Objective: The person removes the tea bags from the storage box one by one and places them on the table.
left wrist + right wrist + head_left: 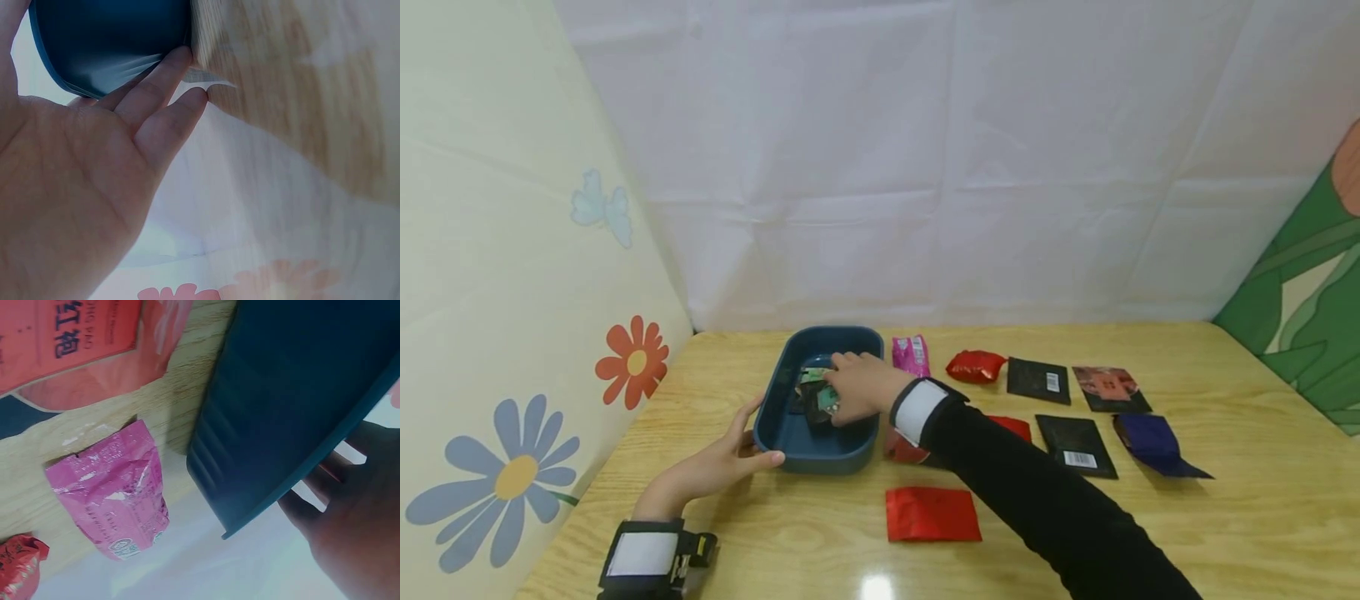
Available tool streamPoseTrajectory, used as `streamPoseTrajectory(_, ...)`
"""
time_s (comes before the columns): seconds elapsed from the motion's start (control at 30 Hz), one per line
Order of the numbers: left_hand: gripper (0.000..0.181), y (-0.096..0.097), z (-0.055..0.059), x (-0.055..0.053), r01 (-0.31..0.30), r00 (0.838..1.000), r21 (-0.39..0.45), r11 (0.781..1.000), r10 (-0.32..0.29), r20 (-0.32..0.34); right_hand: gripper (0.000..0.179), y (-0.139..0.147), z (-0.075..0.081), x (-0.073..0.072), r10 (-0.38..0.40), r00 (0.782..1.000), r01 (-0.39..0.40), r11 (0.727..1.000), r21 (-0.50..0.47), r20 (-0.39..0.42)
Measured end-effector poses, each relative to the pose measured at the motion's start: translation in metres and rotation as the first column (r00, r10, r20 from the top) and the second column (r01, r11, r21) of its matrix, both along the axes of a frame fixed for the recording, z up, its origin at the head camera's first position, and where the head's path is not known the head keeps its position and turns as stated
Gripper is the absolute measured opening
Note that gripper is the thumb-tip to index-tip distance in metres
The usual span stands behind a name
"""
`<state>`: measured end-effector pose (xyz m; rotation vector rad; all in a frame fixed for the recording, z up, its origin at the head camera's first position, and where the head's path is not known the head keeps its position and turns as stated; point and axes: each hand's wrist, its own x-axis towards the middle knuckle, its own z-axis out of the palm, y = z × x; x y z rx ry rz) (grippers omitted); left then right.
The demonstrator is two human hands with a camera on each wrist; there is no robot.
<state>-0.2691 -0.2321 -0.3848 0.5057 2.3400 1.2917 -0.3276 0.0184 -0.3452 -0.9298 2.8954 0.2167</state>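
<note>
A dark blue plastic box (820,461) stands at the left of the table. My left hand (722,458) steadies its near left corner, thumb by the front wall and fingers along the side; in the left wrist view those fingers lie fairly straight against the box's outside. Over the box's right rim reaches my right hand (867,387), which pinches a black and green packet (822,402) inside. Another greenish packet (814,375) lies beside it. In the right wrist view the box wall (275,425) hides the right fingertips.
Right of the box lie a pink packet (911,356), a shiny red packet (975,366), black packets (1037,381) (1077,446), a red-patterned packet (1110,388) and a dark blue packet (1153,442). A red packet (932,514) lies nearer the front. My right sleeve partly covers others.
</note>
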Motion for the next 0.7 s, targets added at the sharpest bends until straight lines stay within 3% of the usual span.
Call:
streamPoseTrajectory(0.37, 0.095, 0.000, 0.001, -0.001, 0.009, 1.000, -0.010, 1.000, -0.009, -0.020, 0.072, 0.017, 0.009, 0.015, 0.040, 0.993, -0.053, 0.992, -0.114, -0.113)
streamPoseTrajectory(0.7, 0.095, 0.000, 0.001, 0.000, 0.020, 1.000, -0.001, 1.000, -0.020, -0.021, 0.074, 0.024, 0.012, 0.039, 0.061, 0.984, -0.100, 0.967, -0.236, -0.167)
